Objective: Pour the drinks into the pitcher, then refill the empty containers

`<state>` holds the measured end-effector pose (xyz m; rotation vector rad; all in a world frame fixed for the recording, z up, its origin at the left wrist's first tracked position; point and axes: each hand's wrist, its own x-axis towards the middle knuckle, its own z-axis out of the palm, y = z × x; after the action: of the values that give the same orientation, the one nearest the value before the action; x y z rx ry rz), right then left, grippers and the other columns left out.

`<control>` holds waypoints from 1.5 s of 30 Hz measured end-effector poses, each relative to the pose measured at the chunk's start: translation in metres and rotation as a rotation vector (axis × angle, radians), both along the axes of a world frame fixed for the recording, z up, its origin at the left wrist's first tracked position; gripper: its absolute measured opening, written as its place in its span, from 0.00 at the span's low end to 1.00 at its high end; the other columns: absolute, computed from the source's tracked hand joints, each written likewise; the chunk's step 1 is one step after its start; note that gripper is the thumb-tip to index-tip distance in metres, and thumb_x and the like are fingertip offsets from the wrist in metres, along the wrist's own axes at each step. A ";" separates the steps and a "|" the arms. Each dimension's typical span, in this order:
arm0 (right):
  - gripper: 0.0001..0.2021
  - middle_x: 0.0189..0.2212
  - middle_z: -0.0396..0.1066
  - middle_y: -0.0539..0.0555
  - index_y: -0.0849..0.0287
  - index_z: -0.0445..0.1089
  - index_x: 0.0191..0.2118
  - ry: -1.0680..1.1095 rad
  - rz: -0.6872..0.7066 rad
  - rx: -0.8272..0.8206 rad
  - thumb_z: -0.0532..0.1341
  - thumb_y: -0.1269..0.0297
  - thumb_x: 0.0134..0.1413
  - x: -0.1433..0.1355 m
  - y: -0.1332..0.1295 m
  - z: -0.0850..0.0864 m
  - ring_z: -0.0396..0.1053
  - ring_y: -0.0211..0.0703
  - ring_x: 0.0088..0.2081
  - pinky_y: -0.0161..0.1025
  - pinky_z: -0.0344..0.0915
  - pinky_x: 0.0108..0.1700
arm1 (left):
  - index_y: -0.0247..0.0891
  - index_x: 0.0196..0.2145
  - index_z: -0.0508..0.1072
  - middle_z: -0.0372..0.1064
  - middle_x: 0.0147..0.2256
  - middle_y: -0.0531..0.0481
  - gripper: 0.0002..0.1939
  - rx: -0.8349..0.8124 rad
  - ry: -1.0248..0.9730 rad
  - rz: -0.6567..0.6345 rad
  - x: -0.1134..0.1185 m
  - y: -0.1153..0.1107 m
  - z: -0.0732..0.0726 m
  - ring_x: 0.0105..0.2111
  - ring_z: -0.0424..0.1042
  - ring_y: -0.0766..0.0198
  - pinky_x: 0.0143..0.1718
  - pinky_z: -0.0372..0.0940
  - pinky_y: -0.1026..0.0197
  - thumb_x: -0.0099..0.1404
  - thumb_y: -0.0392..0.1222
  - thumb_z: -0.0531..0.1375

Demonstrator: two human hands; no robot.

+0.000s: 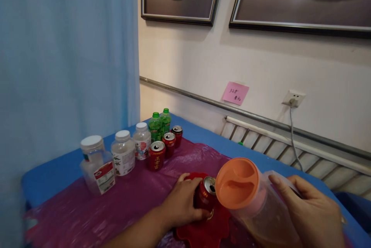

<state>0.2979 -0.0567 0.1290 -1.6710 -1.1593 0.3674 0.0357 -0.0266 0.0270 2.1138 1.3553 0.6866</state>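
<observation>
My left hand [185, 201] is wrapped round a red drink can [206, 195] with an opened silver top. The can stands on a red mat [203, 232] with a wavy edge. In my right hand [315, 209] is the handle of a clear plastic pitcher [269, 217] with an orange lid [237, 184]. The pitcher is tilted toward the can, its lid beside the can's top and partly in front of it. Brownish liquid shows in the pitcher's lower part. Whether any liquid is flowing out cannot be made out.
Several red cans [157, 157] stand in a row beyond my left hand. Two green bottles [155, 126] and three clear jars with white lids [123, 153] are beside them. Purple plastic sheeting [130, 197] covers the blue table [46, 182]. A radiator [272, 143] runs along the wall.
</observation>
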 end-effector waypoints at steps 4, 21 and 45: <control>0.21 0.13 0.57 0.46 0.55 0.66 0.18 -0.051 0.002 -0.037 0.65 0.42 0.43 0.012 0.006 -0.006 0.59 0.38 0.19 0.33 0.54 0.18 | 0.49 0.54 0.73 0.77 0.51 0.50 0.36 0.003 0.008 0.001 0.000 0.000 -0.002 0.54 0.73 0.44 0.68 0.43 0.40 0.48 0.57 0.73; 0.25 0.15 0.62 0.47 0.56 0.70 0.22 0.103 0.056 -0.087 0.68 0.37 0.42 0.022 0.006 -0.023 0.61 0.39 0.19 0.32 0.58 0.17 | 0.51 0.54 0.72 0.76 0.54 0.51 0.38 -0.032 -0.054 0.003 0.001 -0.001 0.001 0.57 0.71 0.47 0.69 0.38 0.37 0.45 0.48 0.77; 0.22 0.16 0.65 0.47 0.57 0.71 0.23 0.010 0.065 -0.063 0.66 0.41 0.47 0.020 0.004 -0.013 0.64 0.40 0.20 0.31 0.60 0.17 | 0.50 0.53 0.73 0.76 0.52 0.49 0.37 -0.028 -0.044 0.010 0.000 -0.002 -0.001 0.56 0.71 0.46 0.69 0.39 0.38 0.45 0.49 0.76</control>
<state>0.3175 -0.0523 0.1160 -1.6873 -1.2077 0.4563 0.0359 -0.0284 0.0258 2.0588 1.3454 0.7105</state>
